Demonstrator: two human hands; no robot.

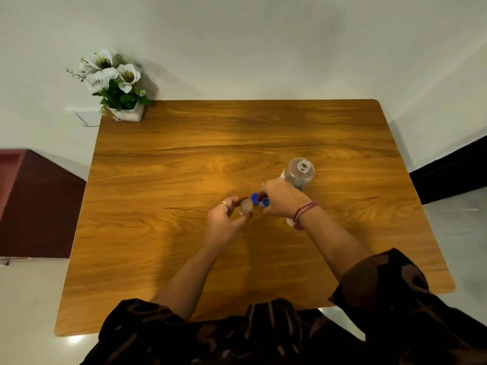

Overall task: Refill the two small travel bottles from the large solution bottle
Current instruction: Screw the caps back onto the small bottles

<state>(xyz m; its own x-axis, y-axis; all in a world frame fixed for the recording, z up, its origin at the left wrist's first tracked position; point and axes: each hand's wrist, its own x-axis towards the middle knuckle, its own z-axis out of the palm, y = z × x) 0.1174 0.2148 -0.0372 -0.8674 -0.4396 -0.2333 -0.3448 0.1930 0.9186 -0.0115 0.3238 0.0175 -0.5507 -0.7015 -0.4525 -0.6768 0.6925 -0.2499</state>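
Two hands meet near the middle of the wooden table (163,259), and between them sits the work. Farthest left, at ten o'clock on the table's far corner, stands a potted plant (116,85) with white flowers, no part of the job. Coming right, the left hand (224,219) curls round a small travel bottle (245,206), thumb and fingers wrapped on its clear body and its mouth turned up. Just beside it, at about one o'clock from that bottle, a blue cap (254,198) shows at the fingertips of the right hand (283,200), which pinches it; a second blue piece (264,203) sits close under the same hand, and whether it is gripped too I cannot tell. Beyond that hand, at one o'clock, the large solution bottle (300,171) stands upright and uncapped, partly full. Something pale peeks out under the right wrist; it may be the other travel bottle, though that is unclear.

By my judgement the step in hand is capping or uncapping this small bottle. Next the cap must be lined up squarely on the neck while the left hand keeps the bottle level.
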